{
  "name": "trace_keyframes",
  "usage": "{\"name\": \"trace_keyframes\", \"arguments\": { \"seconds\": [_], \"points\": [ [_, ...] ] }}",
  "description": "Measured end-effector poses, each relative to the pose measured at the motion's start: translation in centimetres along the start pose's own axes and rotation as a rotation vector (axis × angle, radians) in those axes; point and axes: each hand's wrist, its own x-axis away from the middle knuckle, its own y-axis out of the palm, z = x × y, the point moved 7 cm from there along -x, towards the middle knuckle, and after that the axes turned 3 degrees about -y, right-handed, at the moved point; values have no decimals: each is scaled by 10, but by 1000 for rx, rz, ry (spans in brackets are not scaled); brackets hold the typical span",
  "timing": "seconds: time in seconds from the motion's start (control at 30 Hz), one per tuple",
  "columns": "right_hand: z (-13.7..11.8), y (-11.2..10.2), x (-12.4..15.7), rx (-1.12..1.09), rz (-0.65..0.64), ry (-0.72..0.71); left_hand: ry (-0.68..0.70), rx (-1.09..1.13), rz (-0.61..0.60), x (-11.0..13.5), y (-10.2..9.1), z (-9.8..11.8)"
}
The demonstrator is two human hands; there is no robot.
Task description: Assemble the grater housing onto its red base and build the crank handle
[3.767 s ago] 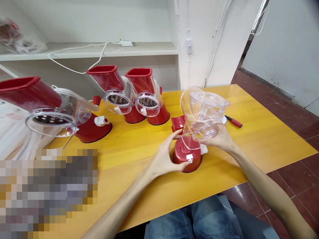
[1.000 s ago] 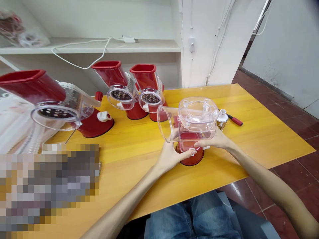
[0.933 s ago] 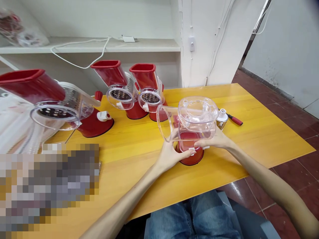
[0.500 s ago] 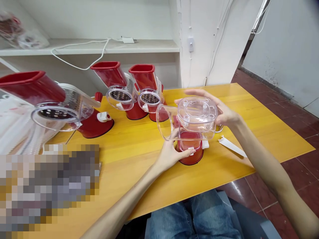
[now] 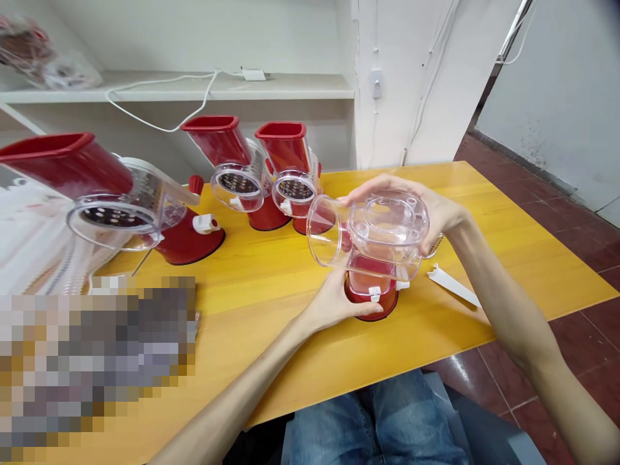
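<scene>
On yellow tabletop point(image 5: 261, 303), red base point(image 5: 387, 302); white shelf point(image 5: 300, 94) behind

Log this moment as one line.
left hand: around red base | right hand: cupped around clear housing | housing: over base, seating unclear | white bar: on table, right of base

A long white shelf point(image 5: 300, 85) spans the upper left. At far right, dark-red floor tiles point(image 5: 586, 352) meet a pale-grey wall point(image 5: 576, 97).
</scene>
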Motion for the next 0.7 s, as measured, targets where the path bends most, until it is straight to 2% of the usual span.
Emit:
{"name": "trace_keyframes", "arguments": {
  "seconds": [0.27, 0.43, 0.7],
  "points": [
    [-11, 3, 15, 122, 144, 21, -82, 45, 2, 4, 4, -6],
    [-23, 17, 23, 315, 336, 94, -81, 68, -33, 2, 7, -7],
    [-40, 46, 33, 669, 613, 100, -45, 44, 8, 2, 5, -1]
  ]
}}
